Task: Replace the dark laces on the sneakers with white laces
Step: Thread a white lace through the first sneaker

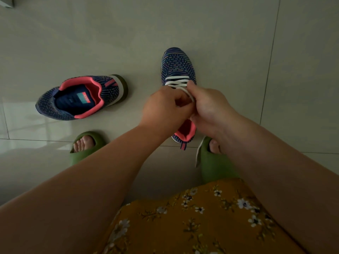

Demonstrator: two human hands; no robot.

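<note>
1. Head view shows our left hand (163,107) and right hand (207,105) meeting over the middle of the sneaker (178,68) that stands on the floor (229,43), toe pointing away from us.
2. The white lace (177,83) already crosses the lower eyelets just beyond our knuckles; a short run of it passes between the two hands, and one loose end (199,153) trails down past the heel onto the right green slipper (216,162).
3. Both hands have their fingers curled in. The right hand's thumb and forefinger pinch the lace. The left hand's fingers close toward the same spot, but we cannot tell what exactly they hold.
4. We judge the lace to be light, limp and flat, so it will twist and slide back through an eyelet unless kept taut. The best hold is close to the stiff tip, pinched between thumb and forefinger.
5. The knit upper looks soft and will give under pressure, so we would steady the eyelet edge with one hand while threading with the other.
6. The second sneaker (80,97) lies on its side to the left, well apart, with no lace visible in it.
</note>
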